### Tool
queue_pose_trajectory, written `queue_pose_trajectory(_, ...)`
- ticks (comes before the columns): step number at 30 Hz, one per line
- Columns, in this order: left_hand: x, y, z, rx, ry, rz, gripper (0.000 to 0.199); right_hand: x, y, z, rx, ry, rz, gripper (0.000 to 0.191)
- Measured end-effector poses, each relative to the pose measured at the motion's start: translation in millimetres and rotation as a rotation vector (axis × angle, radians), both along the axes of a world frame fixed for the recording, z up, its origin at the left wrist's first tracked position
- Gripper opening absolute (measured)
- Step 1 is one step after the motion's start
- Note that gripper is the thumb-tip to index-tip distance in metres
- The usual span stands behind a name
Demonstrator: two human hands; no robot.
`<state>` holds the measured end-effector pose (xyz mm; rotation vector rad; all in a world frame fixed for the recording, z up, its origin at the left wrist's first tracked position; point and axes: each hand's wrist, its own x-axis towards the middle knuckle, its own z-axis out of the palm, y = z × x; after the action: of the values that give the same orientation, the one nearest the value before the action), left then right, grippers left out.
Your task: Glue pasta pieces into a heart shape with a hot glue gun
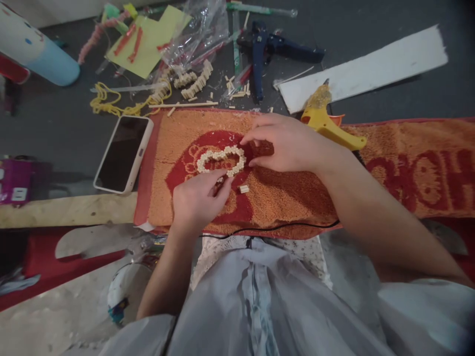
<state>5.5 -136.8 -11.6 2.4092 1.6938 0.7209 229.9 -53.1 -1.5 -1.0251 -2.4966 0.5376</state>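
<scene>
On the orange and red towel [297,202] lies a curved ring [239,152] of short pale sticks joined side by side, roughly heart-shaped. My left hand [198,195] pinches the ring's lower edge between thumb and fingers; part of the ring is hidden under those fingers. Beside its right edge, my right hand [284,143] has thumb and fingers spread apart, holding nothing that I can see. A small loose bundle of pale sticks [244,189] rests on the towel just below the ring.
A yellow glue gun [326,121] lies near my right forearm, by a long white strip [371,69]. Left of the towel is a phone [123,153]. Behind are dark blue cutters [259,59], stick segments [198,81], yellow string [107,101] and a plastic bag [202,29].
</scene>
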Motion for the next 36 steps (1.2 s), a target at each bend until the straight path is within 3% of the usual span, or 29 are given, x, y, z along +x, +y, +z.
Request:
queue_pose_trajectory(13, -0.4, -0.9, 0.7, 0.139, 0.049, -0.066, 0.018, -5.7, -2.7, -2.8, 0.007, -0.009, 0.018, 0.015)
queue_pose_trajectory(36, -2.4, -2.9, -4.9, 0.199, 0.076, -0.094, 0.017, -3.3, -4.3, -9.0, 0.067, 0.049, 0.049, 0.02)
